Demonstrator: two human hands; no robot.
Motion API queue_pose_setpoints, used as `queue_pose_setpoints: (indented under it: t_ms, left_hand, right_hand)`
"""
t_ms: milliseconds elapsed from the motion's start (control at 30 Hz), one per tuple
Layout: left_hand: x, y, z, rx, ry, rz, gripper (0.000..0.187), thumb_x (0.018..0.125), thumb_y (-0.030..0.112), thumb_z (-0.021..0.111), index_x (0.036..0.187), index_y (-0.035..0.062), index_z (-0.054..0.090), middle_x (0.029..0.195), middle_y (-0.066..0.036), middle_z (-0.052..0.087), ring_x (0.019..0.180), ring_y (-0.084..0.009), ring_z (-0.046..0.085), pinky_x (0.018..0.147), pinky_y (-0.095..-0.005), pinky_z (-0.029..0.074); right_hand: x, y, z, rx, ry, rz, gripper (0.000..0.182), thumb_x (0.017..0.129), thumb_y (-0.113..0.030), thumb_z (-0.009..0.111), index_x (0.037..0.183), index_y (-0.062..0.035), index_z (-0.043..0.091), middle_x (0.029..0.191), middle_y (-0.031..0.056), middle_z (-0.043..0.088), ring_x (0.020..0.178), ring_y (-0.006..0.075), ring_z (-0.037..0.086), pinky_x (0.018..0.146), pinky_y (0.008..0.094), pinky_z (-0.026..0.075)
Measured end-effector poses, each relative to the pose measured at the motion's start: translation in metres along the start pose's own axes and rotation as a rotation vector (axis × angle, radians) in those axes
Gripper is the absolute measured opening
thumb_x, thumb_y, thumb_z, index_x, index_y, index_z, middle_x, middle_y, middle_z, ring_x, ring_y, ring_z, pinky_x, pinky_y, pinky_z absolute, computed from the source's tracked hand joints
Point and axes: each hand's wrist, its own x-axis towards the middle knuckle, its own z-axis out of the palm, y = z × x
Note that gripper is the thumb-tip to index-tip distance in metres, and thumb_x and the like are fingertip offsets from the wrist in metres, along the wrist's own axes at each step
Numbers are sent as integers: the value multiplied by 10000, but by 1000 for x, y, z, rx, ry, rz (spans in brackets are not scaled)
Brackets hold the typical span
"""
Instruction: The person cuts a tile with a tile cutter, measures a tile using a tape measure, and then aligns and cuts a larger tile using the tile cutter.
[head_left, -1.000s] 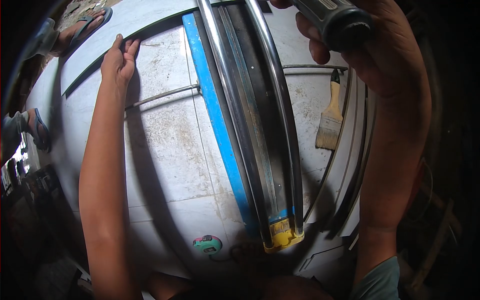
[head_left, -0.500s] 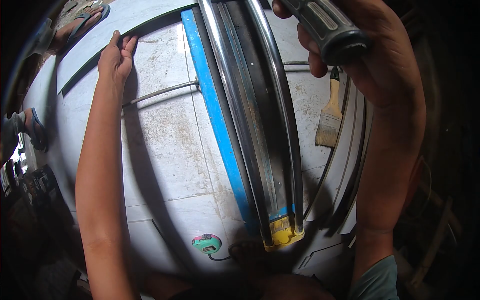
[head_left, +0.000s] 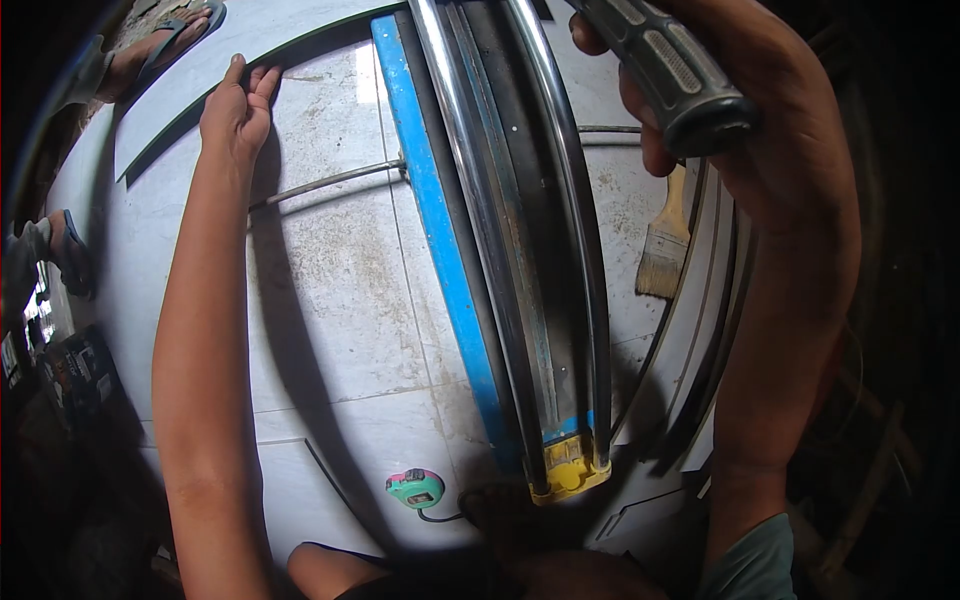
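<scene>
A manual tile cutter with a blue base (head_left: 425, 220), two chrome rails (head_left: 465, 170) and a yellow end piece (head_left: 570, 478) runs lengthwise before me. My right hand (head_left: 775, 130) is closed round its black and grey handle (head_left: 690, 85), raised above the rails at upper right. At upper left, my left hand (head_left: 235, 115) grips the near edge of a white tile (head_left: 190, 120), thumb over the edge and fingers bent. That tile reaches toward the far end of the cutter, where the rails hide part of it.
A paintbrush (head_left: 665, 245) lies right of the cutter, beside stacked tile strips (head_left: 700, 330). A green tape measure (head_left: 415, 488) sits near the yellow end. Thin metal support arms (head_left: 330, 185) stick out sideways. Another person's sandalled feet (head_left: 165, 50) are at far left, near a dark box-like object (head_left: 80, 375).
The handle and my right hand have come slightly lower and to the right, covering the paintbrush's tip. My left hand stays at the tile edge. The whole view has shifted a little.
</scene>
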Motion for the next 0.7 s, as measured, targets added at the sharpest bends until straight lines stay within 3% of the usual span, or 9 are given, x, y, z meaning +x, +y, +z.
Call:
queue_pose_setpoints:
  t_ms: [267, 700]
  left_hand:
    - [1, 1, 0, -3, 6, -7, 516, 1009, 66, 564, 1386, -166, 300, 1375, -326, 413, 1273, -373, 512, 1067, -549, 503]
    - [1, 1, 2, -9, 12, -8, 545, 1015, 64, 547, 1414, -168, 256, 1392, -347, 386, 1314, -394, 481, 1072, -552, 497]
  right_hand:
    - [-2, -8, 8, -3, 70, -17, 279, 992, -109, 584, 1081, 150, 636, 891, 165, 710, 691, 120, 698, 596, 203, 572]
    - [-8, -14, 4, -62, -7, -8, 329, 986, -138, 582, 1138, 153, 613, 871, 159, 699, 683, 121, 692, 561, 221, 563]
